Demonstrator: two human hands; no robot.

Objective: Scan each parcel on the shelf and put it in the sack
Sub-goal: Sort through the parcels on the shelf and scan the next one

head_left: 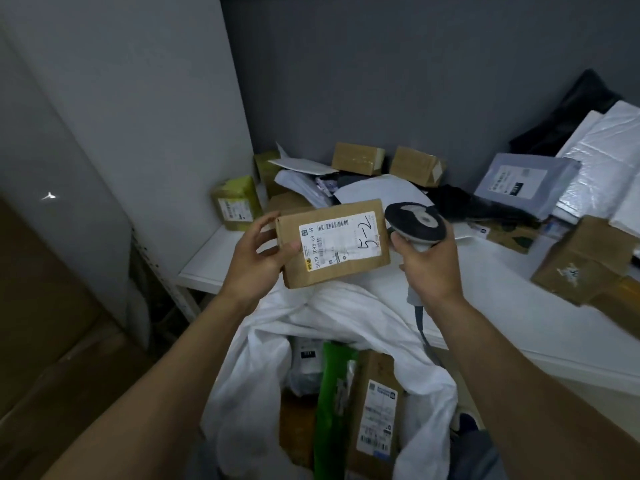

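Observation:
My left hand [258,252] grips a flat brown cardboard parcel [349,271] by its left end, label side up, with "5-2" handwritten on the white label. My right hand [429,265] holds a grey and black barcode scanner [414,223] just right of the parcel, its head close to the label's edge and its cable hanging down. Both are held above the open white sack [242,393], which stands against the shelf front. Inside the sack lie a labelled brown box [375,410], a green bag [332,393] and a white bag.
The white shelf [485,289] carries several parcels: brown boxes [358,158] at the back wall, yellow-taped boxes [237,202] at the left, a grey mailer [523,180], white bags [602,161] and a large brown box [581,261] at the right. A grey wall panel stands at the left.

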